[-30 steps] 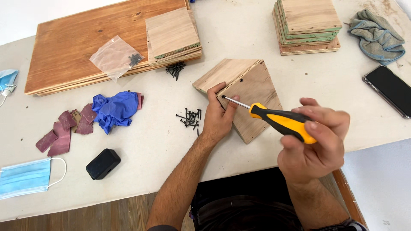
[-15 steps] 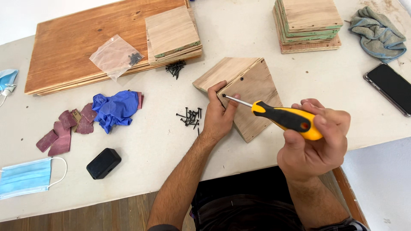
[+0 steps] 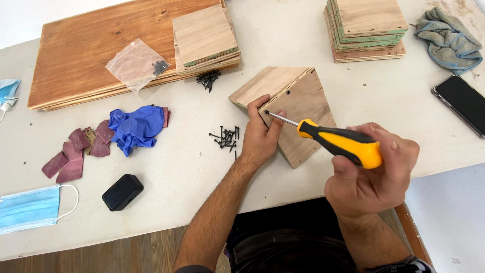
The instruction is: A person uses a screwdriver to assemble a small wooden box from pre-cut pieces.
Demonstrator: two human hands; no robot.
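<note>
**Two Hands Working a Screwdriver at a Wooden Corner Piece**

Two bare hands are meeting over a small wooden assembly (image 3: 295,108) lying near the middle of a white table (image 3: 182,167). A screwdriver (image 3: 331,139) with a yellow-and-black handle is lying along a slanted axis, its handle low and to the right, its metal shaft running up and to the left, the tip pointing at a dark screw at the assembly's near left edge. The right hand (image 3: 371,174) is wrapping its fingers tightly around the handle. The left hand (image 3: 260,134) is resting on the wood, thumb and forefinger pinching in around the tip where it is meeting the screw.

Just left of that hand, a scatter of black screws (image 3: 226,137) is lying loose on the table, and a second small heap (image 3: 208,79) is sitting farther back. Behind them, a stack of square plywood pieces (image 3: 204,38) is resting on a large brown board (image 3: 96,50), beside a clear plastic bag (image 3: 135,63). Another stack of wooden squares (image 3: 368,28) is standing at the far right, near a grey cloth (image 3: 447,40) and a dark phone (image 3: 462,103). To the left, a blue glove (image 3: 135,126), reddish sandpaper strips (image 3: 76,151), a small black box (image 3: 123,192) and a blue face mask (image 3: 30,207) are lying on the table. Wooden flooring (image 3: 116,253) is showing below the table's near edge.
</note>
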